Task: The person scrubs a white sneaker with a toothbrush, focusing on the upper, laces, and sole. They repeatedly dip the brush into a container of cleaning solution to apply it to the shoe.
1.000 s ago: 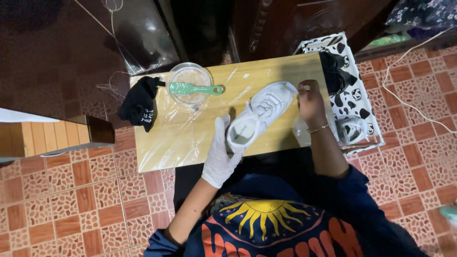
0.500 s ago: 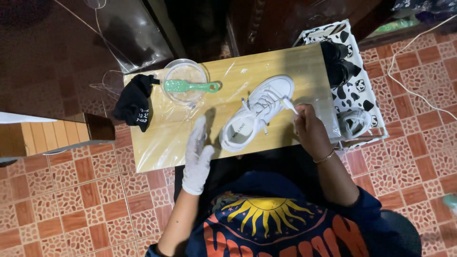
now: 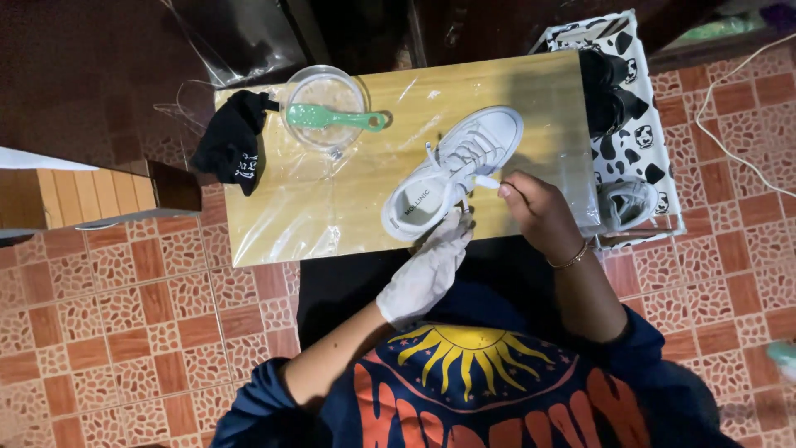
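One white sneaker point(image 3: 452, 176) lies on its side on the plastic-covered wooden table point(image 3: 531, 99), laces partly loose. Your right hand point(image 3: 539, 211), bare, pinches a lace end point(image 3: 485, 182) between closed fingers. Your gloved left hand point(image 3: 427, 270) rests half-open against the shoe's heel edge, gripping nothing that shows. Green brush point(image 3: 332, 118) sits untouched across the clear bowl point(image 3: 323, 95), so scrubbing looks not begun. Black cloth point(image 3: 230, 143) lies at the table's corner; a grey shoe point(image 3: 626, 203) waits in the cow-print box point(image 3: 638, 141).

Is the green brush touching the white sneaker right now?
Apart. The head view shows the green brush lying across the clear bowl, with a stretch of plastic-covered table between it and the white sneaker.
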